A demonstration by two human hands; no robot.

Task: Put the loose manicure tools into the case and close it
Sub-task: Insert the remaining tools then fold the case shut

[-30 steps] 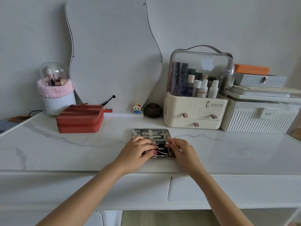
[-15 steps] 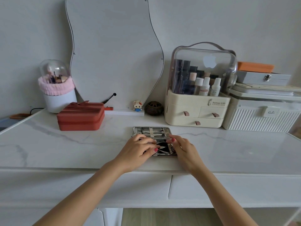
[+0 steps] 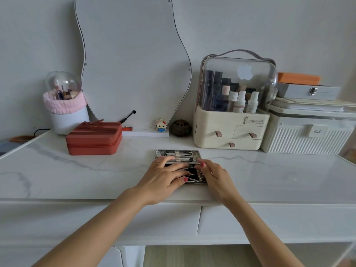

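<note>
A metal manicure case (image 3: pixel 178 155) lies open and flat on the white marble counter (image 3: pixel 77 170), near its front edge, with both hands over its near half. The far half shows slim steel tools (image 3: pixel 179 158) strapped in a row under pale bands. The left hand (image 3: pixel 163 175) rests on the near half with fingers spread fairly straight over the black lining, its thumb at the case's front rim. The right hand (image 3: pixel 213 175) lies at the right side of that half, fingers bent down onto it; whether they pinch a tool I cannot tell. A red zip case (image 3: pixel 94 138) sits well apart at the left.
</note>
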